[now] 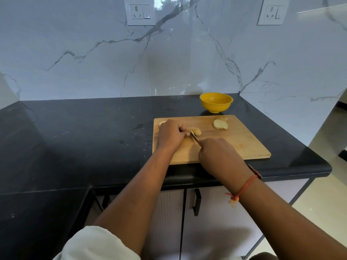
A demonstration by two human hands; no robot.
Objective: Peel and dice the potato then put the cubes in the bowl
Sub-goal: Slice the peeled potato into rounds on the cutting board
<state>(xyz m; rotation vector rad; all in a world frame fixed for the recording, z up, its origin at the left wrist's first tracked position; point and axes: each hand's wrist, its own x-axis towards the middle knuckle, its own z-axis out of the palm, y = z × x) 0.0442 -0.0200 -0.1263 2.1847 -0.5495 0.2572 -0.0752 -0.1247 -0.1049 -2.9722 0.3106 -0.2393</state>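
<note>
Pale potato slices (195, 131) on wooden board (234, 145), pinned by left hand (170, 135) curled over them. Right hand (218, 156) grips knife (195, 138), blade running diagonally across the stack's near end. Yellow bowl (216, 102) beyond board, nearer right hand.

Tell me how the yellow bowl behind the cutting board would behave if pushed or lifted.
The yellow bowl looks plastic with nothing visible inside, so probably light and stiff. Its narrow foot under a wide rim means a high push might tip it. On the glossy black counter, a low push would likely slide it.
</note>
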